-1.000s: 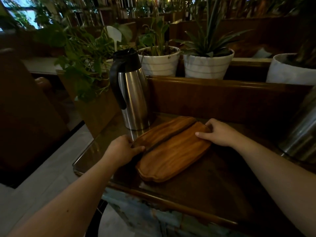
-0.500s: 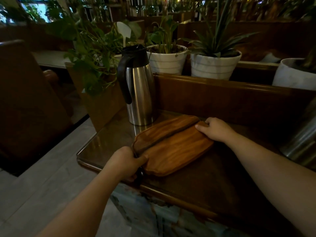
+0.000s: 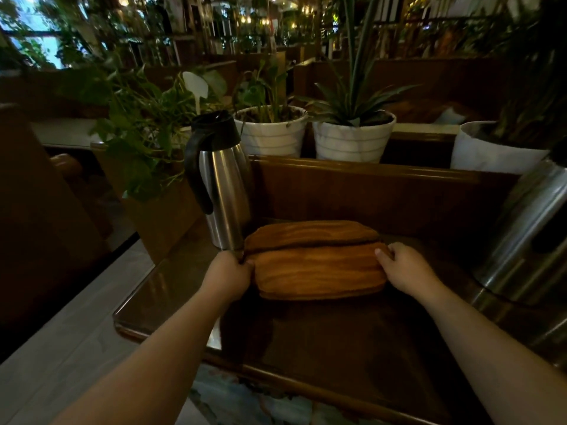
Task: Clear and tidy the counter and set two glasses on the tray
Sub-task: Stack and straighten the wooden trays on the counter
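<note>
Two oval wooden trays lie side by side on the dark counter [image 3: 337, 342], the near tray [image 3: 319, 273] in front of the far tray [image 3: 310, 234]. Both now lie crosswise, parallel to the counter's back wall. My left hand [image 3: 228, 273] grips the left ends of the trays. My right hand [image 3: 405, 269] holds the right end of the near tray, thumb on top. No glasses are in view.
A steel jug with a black handle [image 3: 222, 191] stands just behind my left hand, close to the trays. A large steel vessel [image 3: 521, 240] stands at the right. White plant pots [image 3: 352, 139] line the ledge behind the wooden back wall. The counter's left edge drops to a tiled floor.
Both hands have turned the two trays from a diagonal lie to crosswise and slid them back toward the wall. My left hand moved from the near corner to the trays' left ends.
</note>
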